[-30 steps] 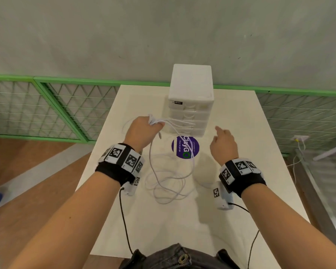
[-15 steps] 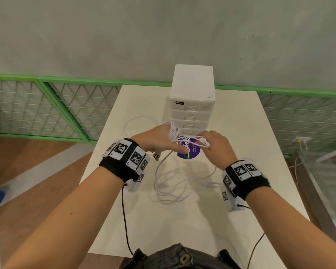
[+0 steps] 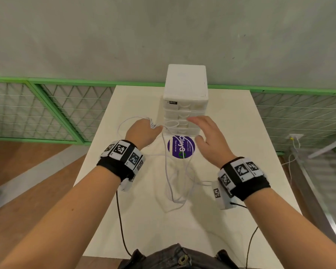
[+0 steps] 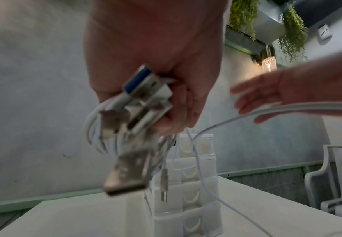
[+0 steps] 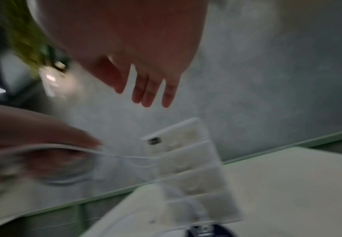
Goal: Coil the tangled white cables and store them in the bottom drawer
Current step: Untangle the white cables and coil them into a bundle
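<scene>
My left hand (image 3: 144, 131) is raised left of the white drawer unit (image 3: 184, 98) and grips a bundle of white cables (image 4: 113, 128) with several USB plugs (image 4: 143, 89) sticking out of the fist. Loose cable loops (image 3: 175, 183) hang from it down onto the white table (image 3: 124, 210). My right hand (image 3: 206, 136) hovers with straight spread fingers (image 5: 147, 93) in front of the unit's lower drawers, holding nothing. All drawers look closed. The bottom drawer (image 4: 188, 224) sits at table level.
A purple round sticker (image 3: 180, 146) lies on the table just before the drawer unit. A green mesh fence (image 3: 47, 113) runs behind the table under a grey wall. White chairs (image 4: 332, 184) stand off to the right. Black wrist-camera leads (image 3: 120, 226) trail over the near edge.
My right hand let go of the cable strands, opened, and rose to the right, in front of the drawers. My left hand drew back left and up, lifting the cable loops.
</scene>
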